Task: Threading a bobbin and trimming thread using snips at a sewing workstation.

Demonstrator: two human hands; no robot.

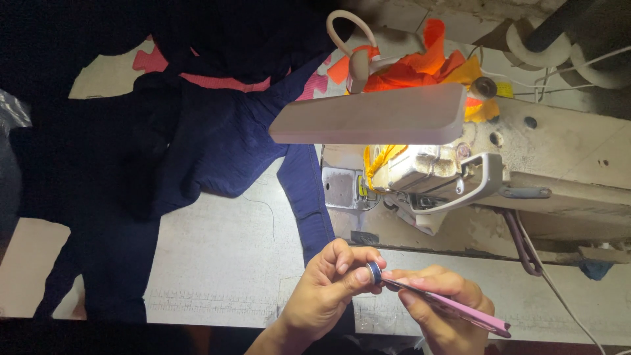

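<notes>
Two hands meet low over the grey table [217, 263]. Your left hand [325, 289] pinches a small round bobbin [374, 271] wound with dark blue thread, thumb and fingers tight on it. Your right hand [440, 302] grips pink tweezers [447, 304], and their tip touches the bobbin. Just above sits the sewing machine [420, 174], lit by a flat white lamp [371, 115]. Dark blue cloth [217, 141] lies spread to the left. Orange and yellow scraps [430, 62] pile behind the lamp.
</notes>
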